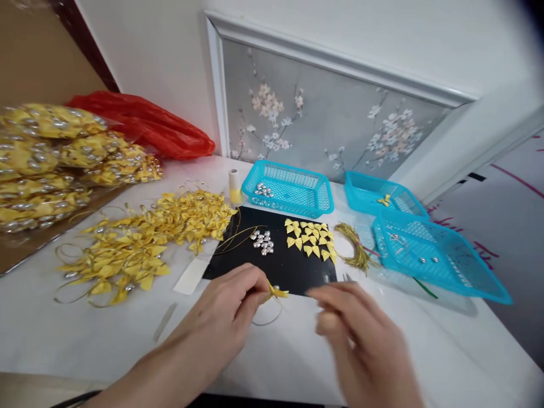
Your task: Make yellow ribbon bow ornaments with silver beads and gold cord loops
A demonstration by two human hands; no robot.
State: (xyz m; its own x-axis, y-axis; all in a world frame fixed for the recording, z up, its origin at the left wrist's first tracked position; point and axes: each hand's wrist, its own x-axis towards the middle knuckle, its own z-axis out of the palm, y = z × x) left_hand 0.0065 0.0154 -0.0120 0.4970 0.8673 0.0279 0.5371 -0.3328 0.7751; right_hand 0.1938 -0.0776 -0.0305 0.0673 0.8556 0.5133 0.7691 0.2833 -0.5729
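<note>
My left hand (238, 294) pinches a small yellow ribbon bow (278, 292) between thumb and forefinger. A silvery bead (276, 288) shows on the bow, and a thin cord (267, 323) loops down below it. To the right, apart from the bow, my right hand (361, 334) is blurred by motion. Its fingers are curled with the thumb against them; whatever they hold is too smeared to name. Beyond both hands lies a black mat (272, 277), bearing a cluster of silvery beads (263, 242) and rows of loose yellow bows (310, 238).
A bundle of gold cords (356, 248) lies right of the mat, near blue baskets (442, 272). Another blue basket (289, 192) stands at the back beside a thread spool (234, 187). Leftward are a pile of beaded bows (140, 243), bagged bows (55, 164) and a red bag (148, 124).
</note>
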